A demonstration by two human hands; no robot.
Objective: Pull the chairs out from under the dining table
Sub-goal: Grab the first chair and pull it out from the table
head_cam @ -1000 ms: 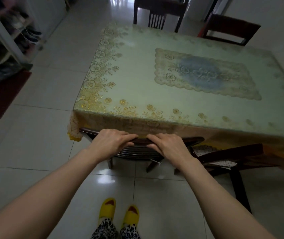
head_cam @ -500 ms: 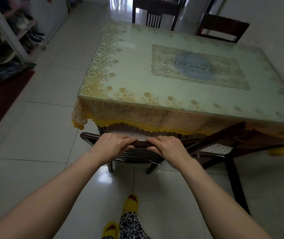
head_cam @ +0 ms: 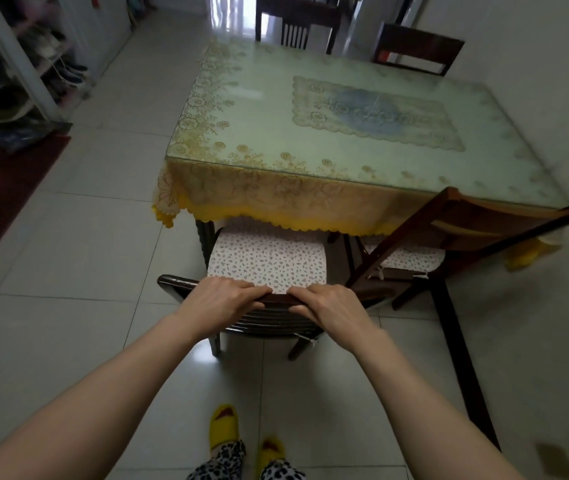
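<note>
A dark wooden chair (head_cam: 172, 284) with a patterned seat cushion (head_cam: 269, 263) stands at the near side of the dining table (head_cam: 276, 123), most of its seat out from under the yellow-fringed tablecloth. My left hand (head_cam: 222, 299) and my right hand (head_cam: 328, 306) both grip the chair's top rail, side by side. A second dark chair (head_cam: 466, 230) stands to the right, tilted, its backrest against the table's near right corner.
Two more dark chairs stand at the far side, one (head_cam: 297, 19) at the middle and one (head_cam: 418, 48) at the right. A shoe rack (head_cam: 16, 71) and a red rug (head_cam: 2, 192) are at the left. A wall runs along the right. My yellow slippers (head_cam: 224, 427) are on the tiled floor.
The chair in my hands has slid toward me out from under the table, baring its cushion. I have stepped back, and the second chair's back now shows tilted at the right.
</note>
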